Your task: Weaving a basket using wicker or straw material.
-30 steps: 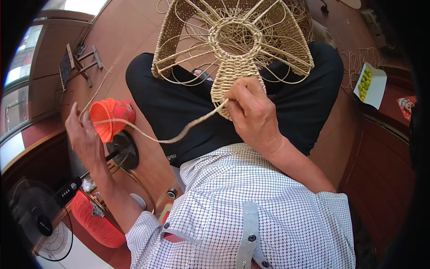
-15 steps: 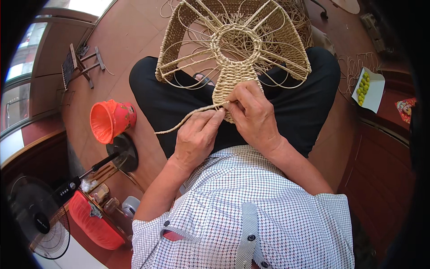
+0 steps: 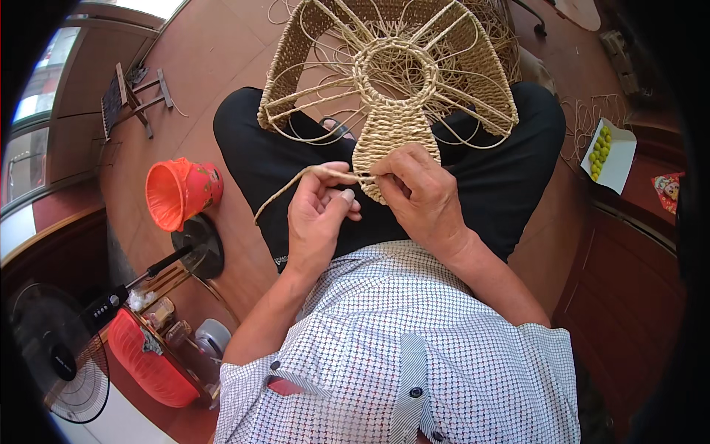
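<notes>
A woven straw-coloured frame (image 3: 392, 126) rests across my lap, with a ring in its middle, twisted spokes and a curved woven wall at the far side. Its narrow woven panel points toward me. At the panel's near end, my right hand (image 3: 420, 186) pinches the work by its left edge, thumb and forefinger together. From there a twisted cord (image 3: 285, 194) runs left over the raised forefinger of my left hand (image 3: 319, 211), its free end hanging over my thigh. The left thumb is lower, and the other fingers curl inward. What lies under the right fingertips is hidden.
A pile of loose cord (image 3: 484, 37) lies beyond the frame. To the left are an orange-lined bin (image 3: 185, 194), a small folding stool (image 3: 133, 100), a standing fan (image 3: 63, 359) and a red basket (image 3: 148, 359). A white box (image 3: 615, 155) of yellow-green fruit sits at right.
My left hand has turned and its pinch has loosened. The forefinger has risen under the cord, while the thumb has dropped away. My right hand stays at the panel's near end.
</notes>
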The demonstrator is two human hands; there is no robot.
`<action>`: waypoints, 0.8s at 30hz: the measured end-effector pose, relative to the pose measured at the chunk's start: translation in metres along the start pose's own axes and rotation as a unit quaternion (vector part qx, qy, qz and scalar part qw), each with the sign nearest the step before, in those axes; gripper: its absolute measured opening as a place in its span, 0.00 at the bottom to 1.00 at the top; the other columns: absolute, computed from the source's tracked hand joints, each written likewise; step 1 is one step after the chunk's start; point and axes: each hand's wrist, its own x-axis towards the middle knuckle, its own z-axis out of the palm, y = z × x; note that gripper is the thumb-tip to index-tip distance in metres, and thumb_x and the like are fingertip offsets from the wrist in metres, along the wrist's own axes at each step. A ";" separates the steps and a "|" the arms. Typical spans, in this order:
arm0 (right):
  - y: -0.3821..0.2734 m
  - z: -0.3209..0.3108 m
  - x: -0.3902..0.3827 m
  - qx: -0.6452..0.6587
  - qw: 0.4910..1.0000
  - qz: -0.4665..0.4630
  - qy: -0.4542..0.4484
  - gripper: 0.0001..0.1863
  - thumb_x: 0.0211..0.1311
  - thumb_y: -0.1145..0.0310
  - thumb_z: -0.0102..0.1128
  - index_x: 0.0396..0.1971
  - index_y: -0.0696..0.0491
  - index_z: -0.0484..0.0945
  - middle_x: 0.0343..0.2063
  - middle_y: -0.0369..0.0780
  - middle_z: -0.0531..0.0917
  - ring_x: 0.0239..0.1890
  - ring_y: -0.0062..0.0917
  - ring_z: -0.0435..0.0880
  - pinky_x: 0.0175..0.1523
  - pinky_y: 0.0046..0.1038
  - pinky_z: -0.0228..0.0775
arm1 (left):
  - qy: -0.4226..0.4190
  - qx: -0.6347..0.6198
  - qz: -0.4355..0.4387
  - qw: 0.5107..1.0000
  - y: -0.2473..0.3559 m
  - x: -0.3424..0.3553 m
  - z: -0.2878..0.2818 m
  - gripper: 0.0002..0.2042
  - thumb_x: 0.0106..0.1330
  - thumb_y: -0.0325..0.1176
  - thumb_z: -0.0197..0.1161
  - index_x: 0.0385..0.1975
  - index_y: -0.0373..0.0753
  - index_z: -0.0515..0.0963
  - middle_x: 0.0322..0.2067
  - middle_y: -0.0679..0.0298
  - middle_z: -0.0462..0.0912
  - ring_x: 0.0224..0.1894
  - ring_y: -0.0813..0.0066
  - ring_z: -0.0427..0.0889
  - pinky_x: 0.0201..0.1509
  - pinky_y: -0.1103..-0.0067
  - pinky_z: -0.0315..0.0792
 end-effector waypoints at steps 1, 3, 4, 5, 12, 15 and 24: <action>0.000 -0.001 0.000 0.003 1.000 0.007 -0.008 0.07 0.63 0.81 0.67 0.39 0.54 0.83 0.36 0.41 0.83 0.34 0.36 0.89 0.38 0.35 0.82 | -0.002 -0.090 -0.037 0.995 -0.001 0.001 0.001 0.25 0.74 0.22 0.63 0.71 0.31 0.69 0.53 0.61 0.83 0.39 0.80 0.83 0.45 0.82 0.81; -0.001 -0.003 0.000 0.000 1.000 0.014 -0.014 0.07 0.63 0.81 0.67 0.38 0.54 0.83 0.36 0.41 0.83 0.34 0.36 0.89 0.38 0.35 0.82 | -0.042 -0.141 -0.061 0.987 0.000 0.006 0.003 0.28 0.74 0.22 0.62 0.73 0.31 0.66 0.54 0.61 0.83 0.39 0.81 0.83 0.44 0.82 0.81; -0.002 -0.004 0.001 -0.002 1.000 0.022 -0.018 0.07 0.63 0.81 0.67 0.38 0.54 0.83 0.36 0.41 0.83 0.34 0.36 0.89 0.37 0.35 0.82 | -0.083 -0.189 -0.085 0.975 0.000 0.008 0.003 0.30 0.73 0.22 0.61 0.76 0.30 0.63 0.55 0.60 0.83 0.39 0.82 0.83 0.43 0.82 0.81; -0.001 -0.004 0.001 -0.003 1.000 0.021 -0.019 0.07 0.63 0.81 0.67 0.38 0.54 0.83 0.36 0.41 0.83 0.34 0.36 0.89 0.37 0.35 0.82 | -0.083 -0.190 -0.084 0.975 -0.001 0.011 0.004 0.30 0.73 0.22 0.61 0.76 0.30 0.63 0.55 0.60 0.83 0.39 0.82 0.83 0.43 0.82 0.81; -0.005 -0.003 -0.001 0.028 0.997 0.064 -0.024 0.07 0.62 0.81 0.68 0.37 0.55 0.83 0.35 0.40 0.83 0.32 0.31 0.88 0.36 0.32 0.81 | -0.127 -0.037 -0.024 0.991 -0.006 0.020 -0.002 0.29 0.74 0.24 0.63 0.74 0.33 0.66 0.44 0.66 0.84 0.36 0.86 0.79 0.42 0.84 0.77; -0.006 -0.001 -0.003 0.039 0.995 0.088 -0.025 0.07 0.61 0.81 0.69 0.37 0.55 0.83 0.35 0.39 0.83 0.31 0.30 0.87 0.35 0.30 0.81 | -0.113 0.235 0.051 0.964 0.008 0.019 -0.019 0.24 0.76 0.26 0.63 0.70 0.34 0.70 0.35 0.72 0.80 0.33 0.89 0.74 0.38 0.86 0.71; -0.024 0.008 0.004 -0.057 0.997 -0.026 -0.044 0.10 0.58 0.73 0.76 0.40 0.48 0.87 0.34 0.34 0.82 0.36 0.31 0.87 0.40 0.33 0.81 | -0.053 0.128 -0.003 0.990 0.091 0.016 -0.084 0.11 0.71 0.25 0.72 0.50 0.37 0.81 0.24 0.84 0.61 0.25 0.96 0.60 0.28 0.89 0.55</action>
